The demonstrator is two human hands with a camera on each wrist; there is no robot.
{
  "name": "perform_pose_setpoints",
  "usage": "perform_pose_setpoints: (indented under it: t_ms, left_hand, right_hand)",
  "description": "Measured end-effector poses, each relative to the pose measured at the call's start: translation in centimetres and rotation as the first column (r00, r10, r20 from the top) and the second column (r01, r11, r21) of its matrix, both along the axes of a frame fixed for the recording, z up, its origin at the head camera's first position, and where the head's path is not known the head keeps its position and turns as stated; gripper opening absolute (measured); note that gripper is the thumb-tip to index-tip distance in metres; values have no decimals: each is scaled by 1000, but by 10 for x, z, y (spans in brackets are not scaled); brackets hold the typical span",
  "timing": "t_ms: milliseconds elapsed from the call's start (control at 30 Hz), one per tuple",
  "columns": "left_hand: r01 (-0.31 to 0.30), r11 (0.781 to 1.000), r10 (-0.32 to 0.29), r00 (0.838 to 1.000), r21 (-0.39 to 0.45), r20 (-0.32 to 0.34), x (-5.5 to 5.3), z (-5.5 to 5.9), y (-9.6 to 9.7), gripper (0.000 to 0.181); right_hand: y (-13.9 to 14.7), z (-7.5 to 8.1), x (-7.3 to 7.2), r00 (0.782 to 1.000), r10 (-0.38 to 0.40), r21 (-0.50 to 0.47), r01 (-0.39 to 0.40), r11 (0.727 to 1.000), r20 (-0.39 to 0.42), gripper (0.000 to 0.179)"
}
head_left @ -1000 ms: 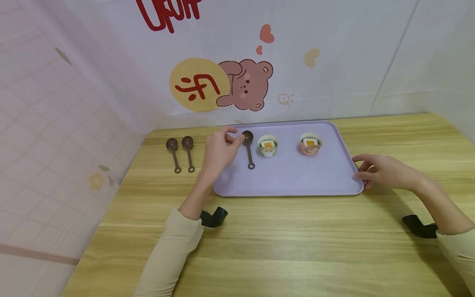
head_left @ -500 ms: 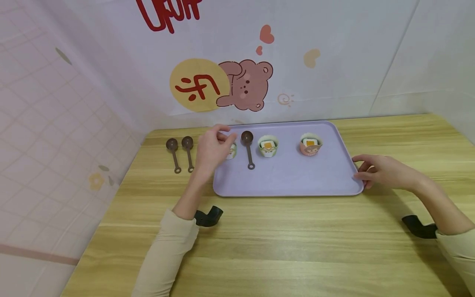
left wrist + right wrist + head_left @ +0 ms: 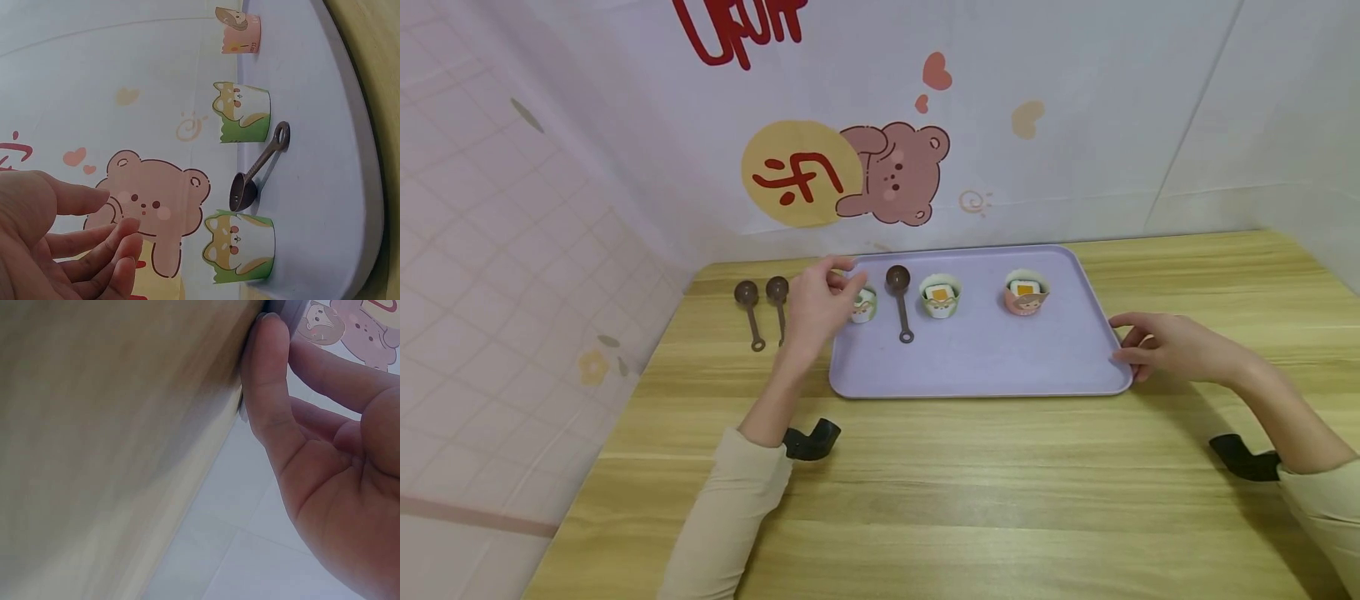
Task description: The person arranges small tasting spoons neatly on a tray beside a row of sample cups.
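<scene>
Left hand point(image 3: 820, 304): fingers relaxed and parted, holding nothing; just drifted left, uncovering the left green cup point(image 3: 863, 308)
Right hand point(image 3: 1176, 346): fingers curled onto the tray's point(image 3: 970, 367) right edge, probably steadying it
Brown spoon point(image 3: 901, 307): on the tray between that cup and the right green cup point(image 3: 941, 305), so I'd call it placed
Spare spoons point(image 3: 748, 302): two, on the surface point(image 3: 962, 492), left of the tray
Room: tray front, plus the gap before the pink cup point(image 3: 1026, 303)

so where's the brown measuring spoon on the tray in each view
Head: the brown measuring spoon lies near centre on the purple tray, between two green dog-print cups.
Left wrist: right of centre, between those cups.
Right wrist: not in it.
Shared landmark: the printed brown bear.
</scene>
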State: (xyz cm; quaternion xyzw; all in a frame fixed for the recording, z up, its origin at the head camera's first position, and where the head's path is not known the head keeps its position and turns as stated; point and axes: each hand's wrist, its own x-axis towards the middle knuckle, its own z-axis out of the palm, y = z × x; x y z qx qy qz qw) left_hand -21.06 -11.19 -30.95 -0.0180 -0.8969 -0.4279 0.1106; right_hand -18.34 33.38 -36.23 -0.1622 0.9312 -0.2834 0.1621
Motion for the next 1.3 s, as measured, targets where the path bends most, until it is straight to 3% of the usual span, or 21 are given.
perform_pose_setpoints:
  t_ms: [433,667,900,1300]
  left_hand:
    - [-23,1000,23,1000,-21,6,2,-5,-19,30]
    - [-53,997,52,998,-56,-33,0,-3,-27,30]
    - [-48,998,47,999,-34,-22,0,-1,-33,34]
    - [-87,996,87,996,-13,-27,-3,1,-46,34]
  right_hand:
    - [0,-1,-1,1000,-1,-8,1,1000,-1,55]
    - [0,-1,-1,1000,2,-5,-2,1000,-2,56]
    - [1,-2,-1,1000,5,-2,-5,1000,-6,55]
    - [1,-2,-1,1000,4,1,-4,1000,-12,55]
